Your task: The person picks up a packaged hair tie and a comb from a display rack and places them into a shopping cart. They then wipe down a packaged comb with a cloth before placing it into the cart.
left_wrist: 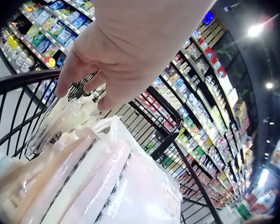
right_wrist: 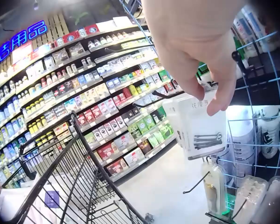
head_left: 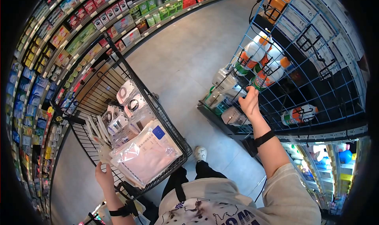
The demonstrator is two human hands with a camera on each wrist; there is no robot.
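Note:
At the wire rack, my right hand [head_left: 249, 102] [right_wrist: 196, 51] pinches the top of a clear package [right_wrist: 203, 123] between thumb and fingers. Small dark items show low inside this package, beside a hook. My left hand [head_left: 106, 177] [left_wrist: 126, 56] hangs over the near left side of the black cart [left_wrist: 23, 78], fingers loosely bent above clear plastic bags [left_wrist: 68, 116]; whether the fingertips touch them is not clear. A large clear pack of pale pink material [head_left: 144, 152] [left_wrist: 149, 186] lies in the cart.
White bottles with orange caps [head_left: 272, 73] stand behind the blue wire grid [head_left: 312, 87]. More small packages [head_left: 233, 116] hang low on the rack. Stocked shelves [head_left: 79, 39] curve along the left and far side. Grey floor [head_left: 185, 67] lies between cart and rack.

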